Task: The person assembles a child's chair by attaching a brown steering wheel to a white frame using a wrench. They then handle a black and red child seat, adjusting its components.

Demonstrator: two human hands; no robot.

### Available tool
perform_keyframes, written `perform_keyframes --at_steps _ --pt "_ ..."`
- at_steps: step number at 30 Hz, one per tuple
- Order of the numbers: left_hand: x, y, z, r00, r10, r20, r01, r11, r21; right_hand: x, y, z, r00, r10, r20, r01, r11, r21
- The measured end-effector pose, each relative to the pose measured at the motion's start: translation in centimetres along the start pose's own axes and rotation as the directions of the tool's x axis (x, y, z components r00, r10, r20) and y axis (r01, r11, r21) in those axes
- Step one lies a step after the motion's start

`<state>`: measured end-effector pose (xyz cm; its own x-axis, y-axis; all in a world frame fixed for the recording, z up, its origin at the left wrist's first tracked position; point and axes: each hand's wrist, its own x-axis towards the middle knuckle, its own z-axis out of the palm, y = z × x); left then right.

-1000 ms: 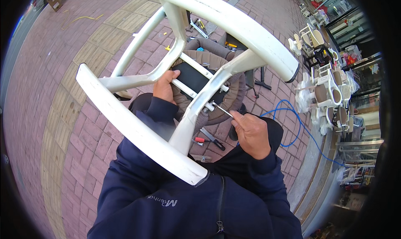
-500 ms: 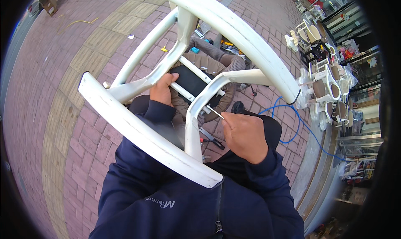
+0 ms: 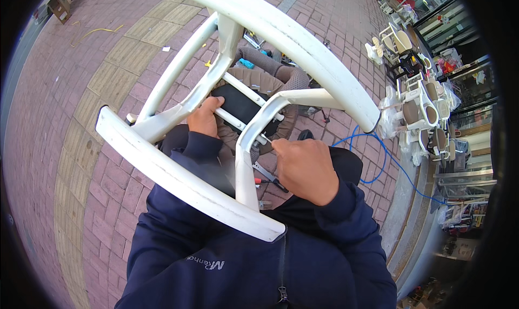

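A white chair frame (image 3: 157, 149) with two long curved runners lies upside down across my lap. Under its crossbars (image 3: 230, 118) sits a black panel (image 3: 240, 104) with brown padded material (image 3: 232, 141) around it. My left hand (image 3: 204, 118) is closed on the near left edge of the seat, its thumb on the black panel. My right hand (image 3: 307, 168) is shut on a thin metal rod (image 3: 267, 139), perhaps a hex key. The rod's tip meets the frame by the end of the near crossbar; most of the rod is hidden in my fist.
Pliers-like tools with a red handle (image 3: 258, 180) lie under the frame. More tools (image 3: 251, 38) and a grey woven tube shape (image 3: 265, 60) lie beyond. A blue hose (image 3: 373, 138) curls on the brick paving at right, near several stacked chairs (image 3: 421, 106).
My right hand has moved left toward the frame, and less of the rod shows. The chair has shifted slightly left in view; my left hand keeps its grip.
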<state>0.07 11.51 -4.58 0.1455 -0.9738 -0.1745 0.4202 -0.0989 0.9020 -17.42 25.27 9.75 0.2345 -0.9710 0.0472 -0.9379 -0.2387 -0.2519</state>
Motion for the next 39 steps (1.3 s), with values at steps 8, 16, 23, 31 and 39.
perform_keyframes --at_steps 8,16,23,31,39 --pt "-0.9 1.2 0.6 0.999 -0.004 0.032 0.004 1.000 -0.012 0.6 0.2 0.4 0.996 0.069 0.064 -0.066 0.997 -0.045" --pt "0.2 0.5 0.4 0.998 -0.066 -0.018 0.064 0.992 -0.109 -1.3 2.9 0.3 0.942 0.056 -0.331 -0.041 0.998 0.051" --pt "0.3 0.1 0.1 0.999 -0.049 -0.021 0.048 0.996 -0.077 -0.7 2.9 -0.2 0.964 0.043 -0.262 -0.066 0.995 -0.079" --pt "1.4 0.7 0.0 0.959 -0.285 0.004 0.279 0.936 -0.215 -0.1 3.7 -0.2 0.949 0.036 -0.314 -0.063 0.995 -0.078" --pt "0.9 1.1 0.1 0.917 -0.385 0.104 0.392 0.825 -0.407 -0.2 5.0 2.5 0.895 0.032 -0.444 -0.047 0.999 -0.022"
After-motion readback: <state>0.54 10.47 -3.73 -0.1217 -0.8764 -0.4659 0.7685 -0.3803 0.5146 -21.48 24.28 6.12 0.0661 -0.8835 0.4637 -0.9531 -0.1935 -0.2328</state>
